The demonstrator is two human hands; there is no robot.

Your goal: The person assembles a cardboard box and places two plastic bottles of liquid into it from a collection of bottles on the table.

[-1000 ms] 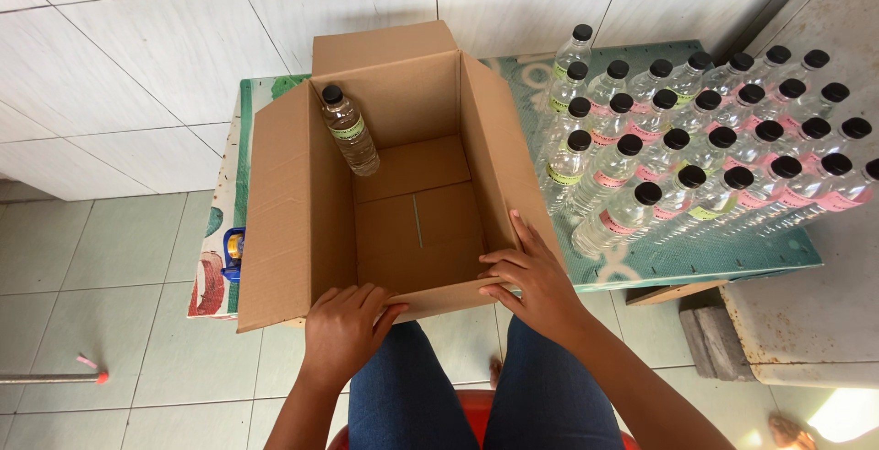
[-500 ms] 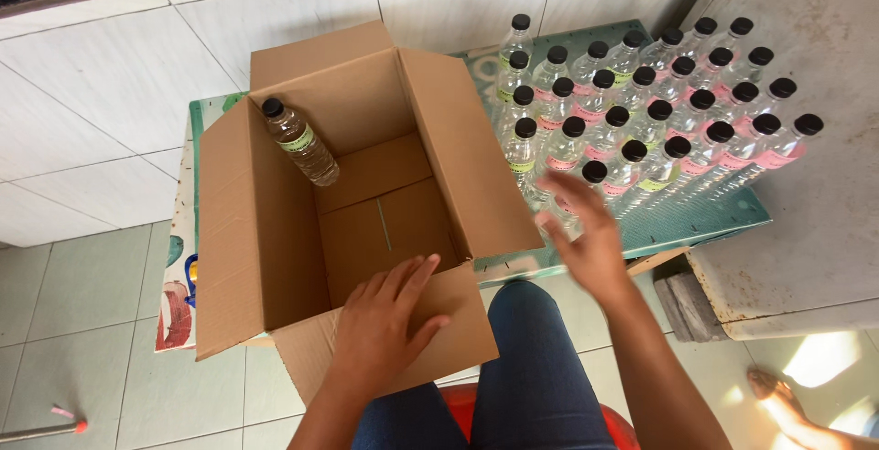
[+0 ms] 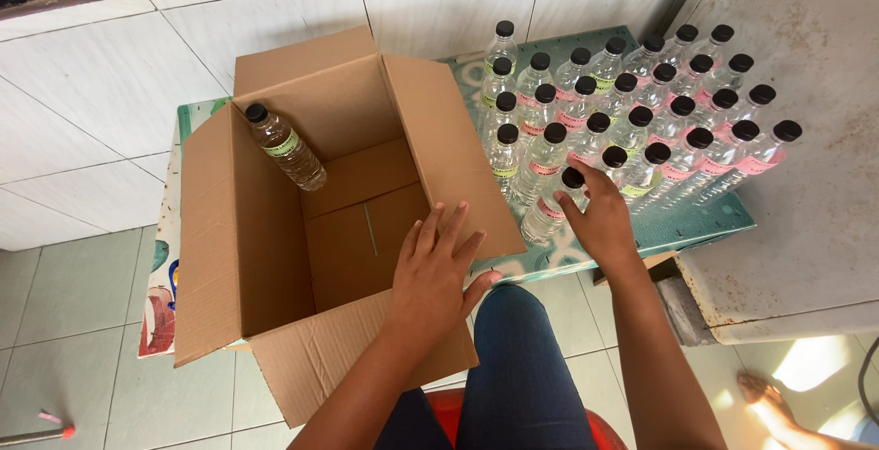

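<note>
While the left hand (image 3: 438, 271) lies flat and spread on the cardboard box (image 3: 275, 258), the right hand (image 3: 600, 212) is curling around a front-row bottle (image 3: 552, 212); lifted carelessly, it could topple the tightly packed bottles (image 3: 641, 111) behind

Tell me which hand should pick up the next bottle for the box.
Right, probably. The right hand is already at the nearest bottle in the group, fingers on its cap. The left hand rests flat over the box.
</note>
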